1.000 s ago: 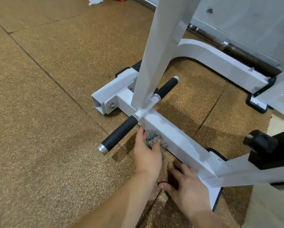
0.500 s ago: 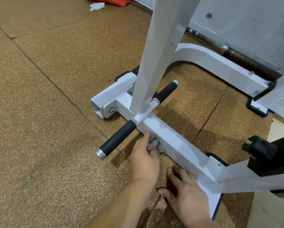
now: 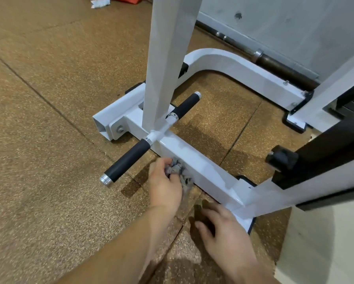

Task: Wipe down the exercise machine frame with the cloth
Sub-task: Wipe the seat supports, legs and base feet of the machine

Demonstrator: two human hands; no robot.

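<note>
Fingers of the left hand (image 3: 165, 189) curl round a bunched grey cloth (image 3: 177, 171), pressing it against the white base beam's (image 3: 204, 160) near side. The right hand (image 3: 225, 230) rests spread-fingered on the floor (image 3: 49, 119). The upright post (image 3: 167, 58) and curved leg (image 3: 233, 66) probably remain to wipe.

We've got the white frame (image 3: 254, 75) standing on the floor (image 3: 49, 140): a low square beam (image 3: 200, 158) runs away from us, a tall upright post (image 3: 165, 58) rises from it, and black grips (image 3: 129, 160) jut out either side at the joint. The cloth (image 3: 175, 169), a small grey crumpled wad, is bunched in our left hand (image 3: 164, 188) and pressed against the near side of that beam.
</note>
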